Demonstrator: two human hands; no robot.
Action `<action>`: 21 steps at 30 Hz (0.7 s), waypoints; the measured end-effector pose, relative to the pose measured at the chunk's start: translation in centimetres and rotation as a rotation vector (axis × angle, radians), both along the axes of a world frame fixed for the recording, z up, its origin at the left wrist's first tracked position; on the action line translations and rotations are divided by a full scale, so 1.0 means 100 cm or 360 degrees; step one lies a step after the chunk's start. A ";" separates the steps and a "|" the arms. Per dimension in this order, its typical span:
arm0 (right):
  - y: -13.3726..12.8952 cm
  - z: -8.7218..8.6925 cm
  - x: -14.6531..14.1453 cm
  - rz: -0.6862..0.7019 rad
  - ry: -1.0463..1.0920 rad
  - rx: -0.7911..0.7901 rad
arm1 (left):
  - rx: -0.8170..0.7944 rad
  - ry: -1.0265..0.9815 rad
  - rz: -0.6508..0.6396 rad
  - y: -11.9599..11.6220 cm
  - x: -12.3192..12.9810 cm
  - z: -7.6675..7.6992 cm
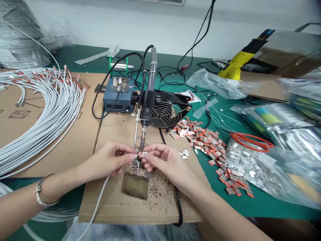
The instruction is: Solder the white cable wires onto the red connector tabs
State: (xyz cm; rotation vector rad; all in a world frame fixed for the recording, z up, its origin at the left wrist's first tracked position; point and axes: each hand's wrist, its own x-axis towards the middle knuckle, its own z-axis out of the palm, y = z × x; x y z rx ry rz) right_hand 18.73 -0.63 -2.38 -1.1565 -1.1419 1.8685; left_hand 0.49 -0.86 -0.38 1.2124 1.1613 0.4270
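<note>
My left hand [116, 156] pinches the end of a white cable [99, 199], which trails down toward the front edge. Between the fingertips of my right hand [164, 160] is a small USB connector [143, 154] with a red-orange part. The cable end and the connector meet directly under the tip of a soldering iron [146, 115], which a stand holds upright. Whether the tip touches them I cannot tell. Dark solder debris [137, 164] lies just below my fingers, and a worn brown sponge [135, 185] sits nearer to me on the cardboard [112, 207].
A blue soldering station [116, 97], a solder spool [121, 66] and a round fan [165, 113] stand behind. Many white cables [57, 117] lie left. Loose USB connectors [208, 144], a bag of metal parts [253, 164] and a yellow tool [235, 65] are right.
</note>
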 end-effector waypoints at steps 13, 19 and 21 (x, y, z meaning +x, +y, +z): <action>-0.002 0.002 0.001 -0.0122 0.0031 -0.0055 | -0.0050 -0.0012 -0.0030 0.005 0.000 0.001; -0.002 0.001 0.001 -0.0103 0.0040 -0.0065 | -0.0071 0.0014 -0.0023 0.006 -0.001 0.001; -0.002 0.000 0.001 -0.0104 0.0045 -0.0064 | -0.0081 0.0006 -0.0002 0.005 -0.002 0.001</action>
